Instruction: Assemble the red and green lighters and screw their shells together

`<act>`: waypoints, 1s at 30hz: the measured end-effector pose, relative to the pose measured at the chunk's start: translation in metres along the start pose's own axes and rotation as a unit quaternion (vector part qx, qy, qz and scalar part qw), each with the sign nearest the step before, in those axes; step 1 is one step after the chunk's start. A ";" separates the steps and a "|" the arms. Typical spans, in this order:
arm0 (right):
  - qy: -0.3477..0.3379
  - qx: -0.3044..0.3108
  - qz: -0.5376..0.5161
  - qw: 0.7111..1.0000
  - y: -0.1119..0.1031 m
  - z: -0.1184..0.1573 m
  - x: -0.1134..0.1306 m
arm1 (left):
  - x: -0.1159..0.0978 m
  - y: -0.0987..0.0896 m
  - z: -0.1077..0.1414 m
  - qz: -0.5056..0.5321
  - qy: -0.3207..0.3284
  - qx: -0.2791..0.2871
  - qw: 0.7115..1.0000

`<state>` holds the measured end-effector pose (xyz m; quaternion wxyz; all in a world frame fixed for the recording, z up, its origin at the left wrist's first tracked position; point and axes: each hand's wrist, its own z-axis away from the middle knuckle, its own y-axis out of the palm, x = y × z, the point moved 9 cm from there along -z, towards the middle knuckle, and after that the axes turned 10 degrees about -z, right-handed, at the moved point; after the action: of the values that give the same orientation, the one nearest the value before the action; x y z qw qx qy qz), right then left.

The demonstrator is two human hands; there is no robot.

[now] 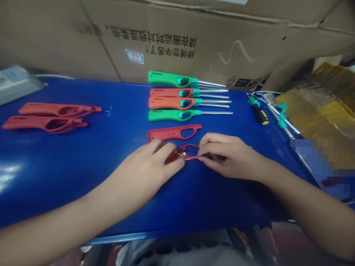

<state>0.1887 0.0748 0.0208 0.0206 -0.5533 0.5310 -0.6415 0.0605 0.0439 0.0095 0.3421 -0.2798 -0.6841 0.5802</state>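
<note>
My left hand grips the near end of a red plastic lighter shell on the blue table. My right hand pinches a thin metal wire that runs across the shell's trigger opening. Much of the shell is hidden by my fingers. Just beyond them lies a second red shell half. Farther back, several finished utility lighters with metal nozzles lie side by side, including a green one and an orange one.
Two red shell halves lie at the table's left, near tiny metal pins. A yellow-and-black screwdriver and teal-fitted metal rods lie at the right. A printed cardboard box stands behind the table.
</note>
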 end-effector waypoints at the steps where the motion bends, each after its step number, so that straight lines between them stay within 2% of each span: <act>1: -0.006 -0.004 -0.001 1.000 0.000 0.000 0.001 | -0.001 -0.001 0.000 -0.006 0.004 -0.004 1.000; 9: -0.012 -0.008 0.004 1.000 0.001 -0.002 0.000 | -0.011 -0.017 0.002 -0.027 0.046 -0.079 0.995; 16: 0.002 0.002 0.009 1.000 0.002 -0.001 -0.005 | -0.006 -0.014 0.002 0.012 0.042 -0.077 0.996; 30: -0.007 0.008 0.013 1.000 0.009 -0.002 -0.003 | -0.009 -0.006 0.000 -0.014 0.040 -0.041 0.998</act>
<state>0.1838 0.0739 0.0124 0.0371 -0.5511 0.5327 -0.6412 0.0659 0.0360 0.0141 0.3656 -0.3072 -0.6967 0.5353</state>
